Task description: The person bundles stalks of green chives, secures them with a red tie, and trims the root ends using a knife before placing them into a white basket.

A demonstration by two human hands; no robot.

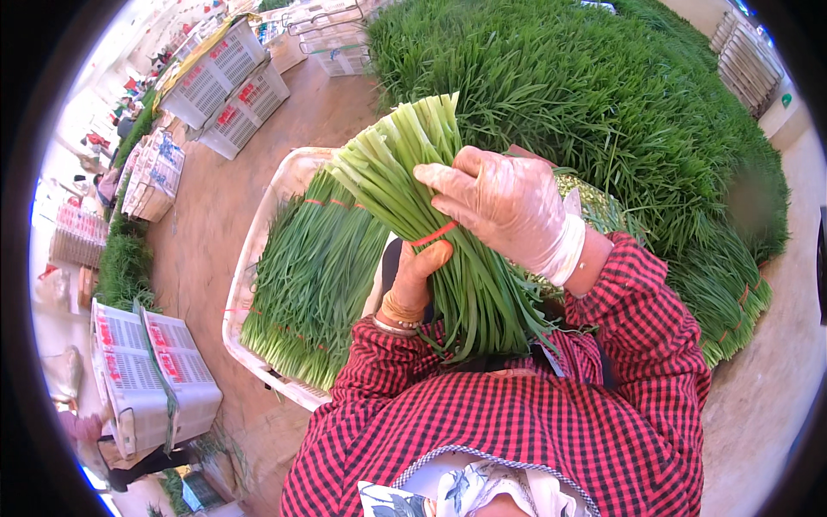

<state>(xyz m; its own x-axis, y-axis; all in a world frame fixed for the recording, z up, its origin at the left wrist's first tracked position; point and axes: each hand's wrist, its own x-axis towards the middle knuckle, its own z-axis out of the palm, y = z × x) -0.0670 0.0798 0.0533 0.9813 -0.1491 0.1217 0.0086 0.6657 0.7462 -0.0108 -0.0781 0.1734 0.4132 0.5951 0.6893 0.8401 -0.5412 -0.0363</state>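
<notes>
A bunch of garlic chives (475,271), tied with a red band (434,234), stands in front of my chest with its pale cut ends up and its green leaves hanging down. My left hand (417,274), in a thin stained glove, grips it just below the band, thumb across the front. The gloved right hand (504,200) lies against the right side of the pale stalks above the band. Its index and middle fingers are spread on the stalks, and its thumb is hidden. Beside my left arm, a white plastic crate (258,213) holds several banded chive bunches (310,258).
A large heap of loose chives (581,97) fills the far right. Banded bunches (736,323) lie at its near edge. Stacked white crates (226,84) stand far left, with strapped crates (155,375) nearer. A person's sleeve (81,426) shows beside those.
</notes>
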